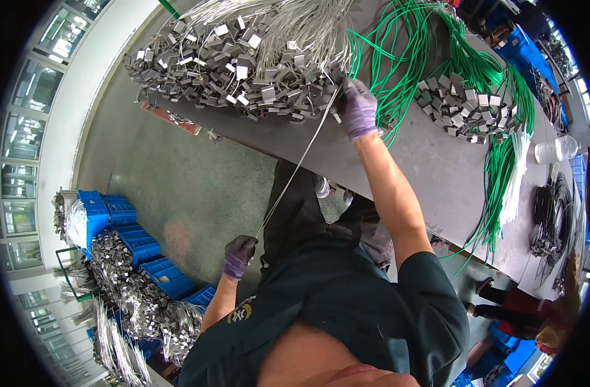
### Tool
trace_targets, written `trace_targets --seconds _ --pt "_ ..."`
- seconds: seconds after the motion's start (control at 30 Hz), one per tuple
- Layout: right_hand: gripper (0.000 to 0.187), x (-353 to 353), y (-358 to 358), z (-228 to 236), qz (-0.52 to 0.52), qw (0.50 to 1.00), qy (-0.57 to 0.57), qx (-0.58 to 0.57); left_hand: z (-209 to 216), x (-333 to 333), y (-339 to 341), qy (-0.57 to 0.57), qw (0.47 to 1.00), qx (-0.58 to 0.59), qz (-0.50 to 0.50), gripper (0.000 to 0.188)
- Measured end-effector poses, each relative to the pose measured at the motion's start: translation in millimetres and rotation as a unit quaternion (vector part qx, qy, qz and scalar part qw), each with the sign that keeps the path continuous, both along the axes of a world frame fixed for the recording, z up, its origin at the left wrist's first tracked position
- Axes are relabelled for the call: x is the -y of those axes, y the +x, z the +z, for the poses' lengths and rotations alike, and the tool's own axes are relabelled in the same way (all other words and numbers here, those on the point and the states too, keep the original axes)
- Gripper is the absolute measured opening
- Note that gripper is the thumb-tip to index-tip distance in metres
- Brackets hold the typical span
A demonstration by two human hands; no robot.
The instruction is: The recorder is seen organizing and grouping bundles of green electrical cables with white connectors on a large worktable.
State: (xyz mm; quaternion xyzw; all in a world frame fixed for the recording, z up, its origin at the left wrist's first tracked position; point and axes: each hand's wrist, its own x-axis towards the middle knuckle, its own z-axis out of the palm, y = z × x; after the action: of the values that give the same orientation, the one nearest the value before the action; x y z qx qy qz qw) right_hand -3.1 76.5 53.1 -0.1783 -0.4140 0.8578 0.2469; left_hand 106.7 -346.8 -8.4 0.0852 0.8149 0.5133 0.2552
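A thin silvery wire (301, 158) runs taut between my two hands, which both wear purple gloves with dark grey fingers. My left hand (240, 255), low beside my hip, is closed round the wire's lower end. At the table edge, my right hand (359, 106) pinches the upper end; whether it also holds a metal block there is hidden by the fingers. Just left of that hand lies a large heap of small grey metal blocks (230, 71) with wires attached. A bundle of loose silvery wires (301, 32) trails behind the heap.
Green wires (398, 51) and a smaller pile of metal blocks (466, 106) lie on the grey table (424, 161). A clear plastic bottle (556, 149) and a black wire coil (553, 216) are at the right. Blue crates (166, 277) stand lower left. Another person (533, 313) is at the far right.
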Motion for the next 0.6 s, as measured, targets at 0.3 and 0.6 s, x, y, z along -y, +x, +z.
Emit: trace_targets --seconds 0.3,0.6 --pt "0.020 -28.7 -4.2 16.0 -0.023 0.999 0.010 0.040 0.9 -1.0 0.6 0.007 1.000 -0.008 0.017 0.015" --pt "0.020 -19.7 -5.1 12.1 -0.011 0.999 0.028 0.020 -4.3 7.1 -1.2 0.010 0.999 0.027 0.039 0.022"
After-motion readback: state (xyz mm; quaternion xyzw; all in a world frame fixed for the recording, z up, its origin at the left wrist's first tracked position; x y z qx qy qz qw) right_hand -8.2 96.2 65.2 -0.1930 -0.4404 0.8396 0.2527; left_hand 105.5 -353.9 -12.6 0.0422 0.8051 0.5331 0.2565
